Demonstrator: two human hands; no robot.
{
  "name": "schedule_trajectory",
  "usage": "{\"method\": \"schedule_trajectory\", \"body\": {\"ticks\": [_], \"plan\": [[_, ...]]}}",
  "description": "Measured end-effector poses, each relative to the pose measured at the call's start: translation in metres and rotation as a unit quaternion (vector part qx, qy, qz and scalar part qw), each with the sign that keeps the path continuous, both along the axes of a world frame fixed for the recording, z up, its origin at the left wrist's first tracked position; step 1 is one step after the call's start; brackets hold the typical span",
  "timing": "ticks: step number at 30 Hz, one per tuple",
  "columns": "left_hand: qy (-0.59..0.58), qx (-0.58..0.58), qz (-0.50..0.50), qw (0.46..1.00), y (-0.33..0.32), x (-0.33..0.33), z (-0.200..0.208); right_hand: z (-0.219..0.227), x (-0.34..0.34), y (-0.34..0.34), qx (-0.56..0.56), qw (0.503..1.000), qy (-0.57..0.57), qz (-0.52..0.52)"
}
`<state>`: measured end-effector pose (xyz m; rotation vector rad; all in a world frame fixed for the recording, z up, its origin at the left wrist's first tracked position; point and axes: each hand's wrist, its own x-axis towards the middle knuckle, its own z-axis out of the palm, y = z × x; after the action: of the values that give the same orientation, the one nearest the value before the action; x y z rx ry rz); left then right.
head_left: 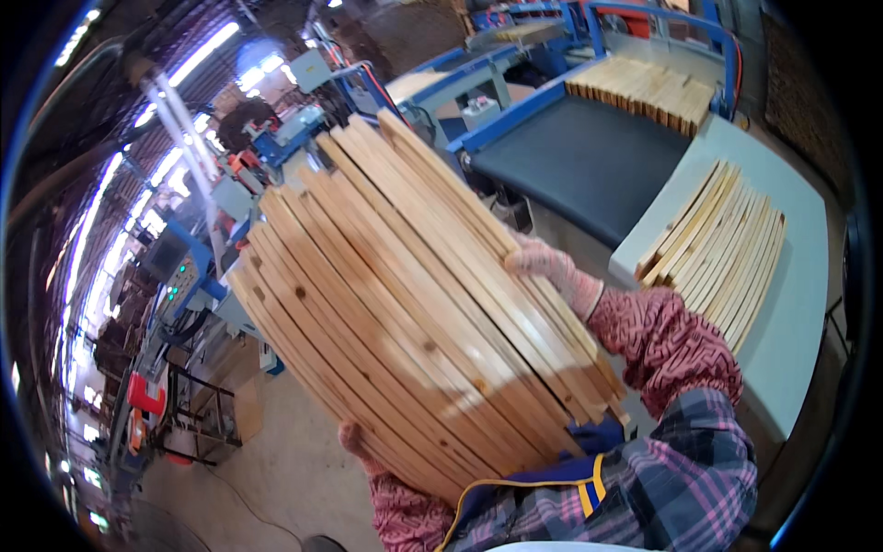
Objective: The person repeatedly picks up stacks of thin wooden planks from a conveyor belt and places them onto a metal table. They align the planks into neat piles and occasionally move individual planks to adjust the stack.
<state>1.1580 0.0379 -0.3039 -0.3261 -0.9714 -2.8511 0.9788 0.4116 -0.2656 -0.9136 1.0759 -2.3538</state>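
Note:
A wide stack of long, narrow wooden slats [405,313] fills the middle of the head view, held up against my front and tilted toward the upper left. My gloved right hand [556,274] clamps the stack's right side, its thumb over the outermost slat. On the lower left edge my left hand [357,443] grips the stack; only part of it shows, the rest being hidden behind the wood. Several slats carry dark knots, and their far ends do not line up evenly.
At right a pale table [782,304] bears another row of slats [722,248]. Beyond it stands a blue-framed machine with a black belt [579,166] and more slats [644,87] at its far end. A control box with lit buttons [179,281] and a black metal stand [198,414] are at left.

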Motion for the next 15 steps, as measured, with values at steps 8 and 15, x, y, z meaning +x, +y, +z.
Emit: {"method": "schedule_trajectory", "body": {"ticks": [8,15], "plan": [[-0.043,-0.118,0.02,0.992,-0.021,-0.153,0.005,0.031,-0.006,0.022,-0.063,0.977,-0.125,-0.158],[-0.054,-0.12,-0.214,0.968,0.089,-0.258,0.033,0.007,-0.018,0.105,0.011,0.914,-0.135,-0.382]]}}
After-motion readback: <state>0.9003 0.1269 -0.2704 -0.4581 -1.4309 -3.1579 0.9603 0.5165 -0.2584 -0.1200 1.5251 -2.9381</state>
